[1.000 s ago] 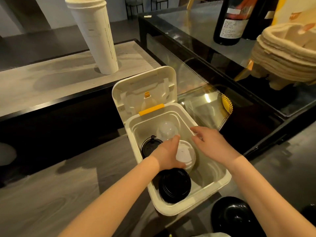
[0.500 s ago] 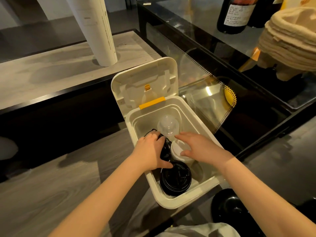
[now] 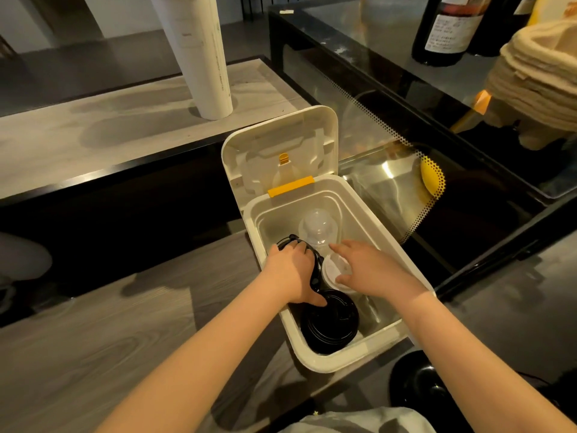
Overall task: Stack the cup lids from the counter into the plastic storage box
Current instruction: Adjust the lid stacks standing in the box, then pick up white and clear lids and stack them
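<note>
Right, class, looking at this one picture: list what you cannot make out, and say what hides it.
Head view throughout.
1. How many black plastic cup lids the left hand grips: the hand covers them.
2. Whether the right hand touches the white round cup lid: its fingers hide the contact.
3. Top of the tall white paper cup stack: cut off by the top edge.
4. Dark glass bottle label: too small to read.

Storage box (image 3: 390,332) on the surface (image 3: 93,339), hinged cover (image 3: 281,145) standing open at its far end. Inside: domed lid (image 3: 317,226) farthest, flat lid (image 3: 335,270) mid-right under the right hand (image 3: 371,267), tilted lids (image 3: 315,267) mid-left in the left hand (image 3: 290,270), lid stack (image 3: 329,323) nearest. Cup stack (image 3: 199,57) behind-left – loose lid (image 3: 418,385) near-right, outside the box.
</note>
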A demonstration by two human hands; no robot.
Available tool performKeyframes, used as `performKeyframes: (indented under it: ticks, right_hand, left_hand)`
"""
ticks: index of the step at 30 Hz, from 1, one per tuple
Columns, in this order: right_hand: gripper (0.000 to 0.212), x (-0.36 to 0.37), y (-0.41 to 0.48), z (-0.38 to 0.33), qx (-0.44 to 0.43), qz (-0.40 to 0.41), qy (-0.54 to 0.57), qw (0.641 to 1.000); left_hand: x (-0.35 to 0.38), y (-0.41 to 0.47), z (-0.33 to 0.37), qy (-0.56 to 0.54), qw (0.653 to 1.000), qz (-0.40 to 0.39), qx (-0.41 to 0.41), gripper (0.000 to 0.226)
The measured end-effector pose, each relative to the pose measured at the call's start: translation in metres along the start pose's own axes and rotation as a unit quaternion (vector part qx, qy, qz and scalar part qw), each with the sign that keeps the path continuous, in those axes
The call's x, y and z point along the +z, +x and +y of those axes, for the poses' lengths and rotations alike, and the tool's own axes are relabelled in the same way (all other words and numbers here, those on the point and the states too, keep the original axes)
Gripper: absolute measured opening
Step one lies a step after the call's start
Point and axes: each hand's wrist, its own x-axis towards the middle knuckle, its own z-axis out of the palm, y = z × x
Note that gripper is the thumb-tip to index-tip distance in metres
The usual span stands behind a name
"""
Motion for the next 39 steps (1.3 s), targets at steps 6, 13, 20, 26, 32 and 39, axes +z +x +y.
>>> performKeyframes:
  ticks: [6,13,20,26,32,39]
  right_hand:
    - [0.051,-0.005,-0.003,-0.037,-0.064,0.147,0.095,0.982]
    - [0.042,0.000,-0.003,-0.140,-0.156,0.200,0.062,0.965]
    - [0.043,0.046,0.004,-0.271,-0.225,0.107,0.058,0.967]
    - [0.040,0.104,0.021,-0.367,-0.238,0.023,0.059,0.969]
    - [0.041,0.155,0.057,-0.432,-0.226,-0.027,0.060,0.972]
    - [0.062,0.195,0.118,-0.497,-0.201,-0.005,0.012,0.980]
  left_hand:
    - [-0.006,-0.042,-0.041,-0.066,0.987,0.147,-0.001,0.065]
    - [0.021,-0.132,-0.129,-0.136,0.966,0.176,-0.134,0.067]
    - [0.091,-0.224,-0.233,-0.189,0.936,0.161,-0.250,0.067]
    - [0.154,-0.287,-0.296,-0.244,0.900,0.151,-0.327,0.069]
    - [0.214,-0.333,-0.353,-0.277,0.873,0.122,-0.381,0.066]
    - [0.259,-0.360,-0.407,-0.288,0.853,0.110,-0.422,0.062]
